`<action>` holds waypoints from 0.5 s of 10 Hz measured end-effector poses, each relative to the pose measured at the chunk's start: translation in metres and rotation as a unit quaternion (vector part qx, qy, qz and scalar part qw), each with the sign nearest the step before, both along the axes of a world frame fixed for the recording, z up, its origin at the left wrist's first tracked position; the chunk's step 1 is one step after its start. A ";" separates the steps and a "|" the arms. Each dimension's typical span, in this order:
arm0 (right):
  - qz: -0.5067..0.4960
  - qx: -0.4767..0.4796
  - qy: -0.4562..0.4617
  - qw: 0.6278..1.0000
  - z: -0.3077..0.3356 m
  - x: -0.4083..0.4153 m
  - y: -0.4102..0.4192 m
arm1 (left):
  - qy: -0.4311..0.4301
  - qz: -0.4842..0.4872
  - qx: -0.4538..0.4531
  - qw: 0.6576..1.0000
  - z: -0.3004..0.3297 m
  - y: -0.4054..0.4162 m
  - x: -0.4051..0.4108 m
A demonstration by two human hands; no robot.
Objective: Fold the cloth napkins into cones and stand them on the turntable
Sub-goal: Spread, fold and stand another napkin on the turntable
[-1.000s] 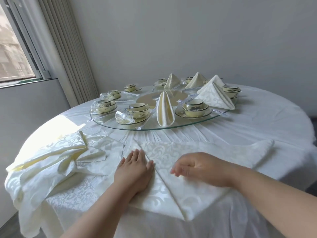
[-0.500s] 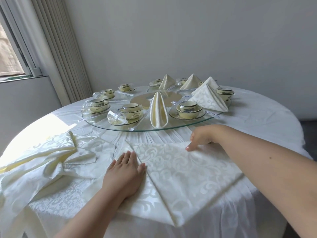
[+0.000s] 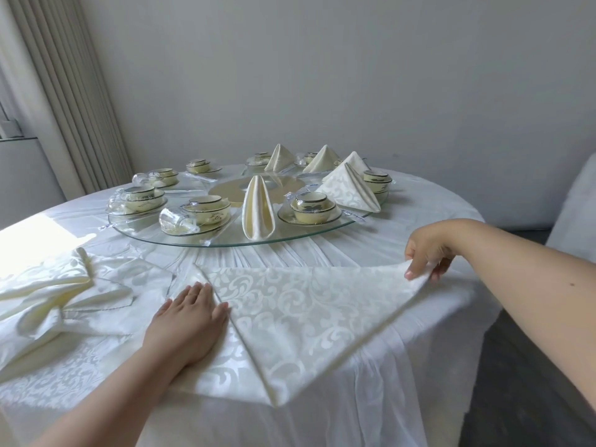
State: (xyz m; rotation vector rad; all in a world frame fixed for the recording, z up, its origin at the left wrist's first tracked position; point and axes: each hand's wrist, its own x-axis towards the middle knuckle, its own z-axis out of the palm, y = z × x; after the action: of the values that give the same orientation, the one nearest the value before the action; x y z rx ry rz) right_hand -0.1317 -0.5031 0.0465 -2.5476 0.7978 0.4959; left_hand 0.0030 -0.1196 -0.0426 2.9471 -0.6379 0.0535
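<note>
Napkin (image 3: 309, 304) mid-fold on the near edge of the worktop (image 3: 419, 217), white damask, folded flat, point hanging just over the edge. Left hand (image 3: 190, 321) spread flat, fingers straight, pressing down the left side of the napkin beside the diagonal crease. Right hand (image 3: 425, 253) pinches the napkin's right corner between thumb and fingertips, corner lifted off the cloth.

Step, as I read it: second diagonal fold, right corner about to be brought across toward the crease. Next move needs the left hand to hold the anchor while the right carries the corner over without dragging the lower layer; fabric looks slippery, so edges may drift off alignment.

Pile of unfolded napkins (image 3: 48, 295) left of the hands, on the worktop.

Further back, glass turntable (image 3: 225, 243) with bowl sets (image 3: 309, 208) around it and five finished cones; nearest cone (image 3: 258, 211) stands upright between two bowl sets.
</note>
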 end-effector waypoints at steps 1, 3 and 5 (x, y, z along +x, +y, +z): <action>0.020 0.026 -0.040 0.999 0.007 0.000 0.004 | 0.001 0.001 0.002 1.000 0.001 0.000 -0.001; 0.086 0.219 -0.138 0.962 0.018 0.027 0.054 | 0.001 0.004 -0.002 1.000 0.002 0.001 -0.001; 0.093 0.415 -0.093 0.900 0.022 0.077 0.108 | 0.003 0.000 -0.024 1.000 0.002 0.001 -0.003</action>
State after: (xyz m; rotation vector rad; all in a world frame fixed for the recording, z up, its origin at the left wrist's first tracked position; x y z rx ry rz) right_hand -0.0544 -0.3951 0.0686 -1.8254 0.1866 0.5011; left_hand 0.0004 -0.1183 -0.0404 2.9003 -0.6260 0.0602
